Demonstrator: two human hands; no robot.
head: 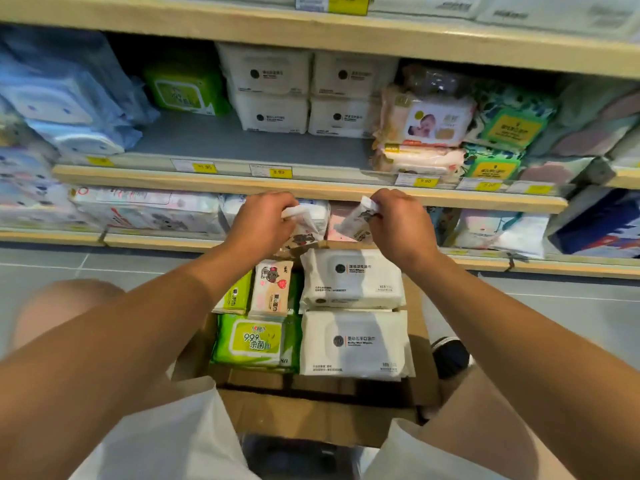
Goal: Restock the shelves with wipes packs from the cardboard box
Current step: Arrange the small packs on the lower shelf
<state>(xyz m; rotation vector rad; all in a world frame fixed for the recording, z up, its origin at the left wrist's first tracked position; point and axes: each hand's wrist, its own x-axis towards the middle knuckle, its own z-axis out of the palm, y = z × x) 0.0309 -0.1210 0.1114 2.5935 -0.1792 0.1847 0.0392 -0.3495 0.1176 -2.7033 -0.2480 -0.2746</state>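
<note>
Step in hand: lifting small wipes packs from cardboard box (311,415). Left hand (265,221) and right hand (398,223) fingers each pinch one. Next, likely: find matching shelf (294,187) slot.

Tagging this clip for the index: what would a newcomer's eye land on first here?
Two bare hands at centre: the left hand and right hand each pinch a small crinkly plastic wipes pack above the open brown cardboard box. In the box lie two big white wipes packs on the right and a bright green wipes pack on the left. Behind, the middle wooden shelf has a bare grey gap.
</note>
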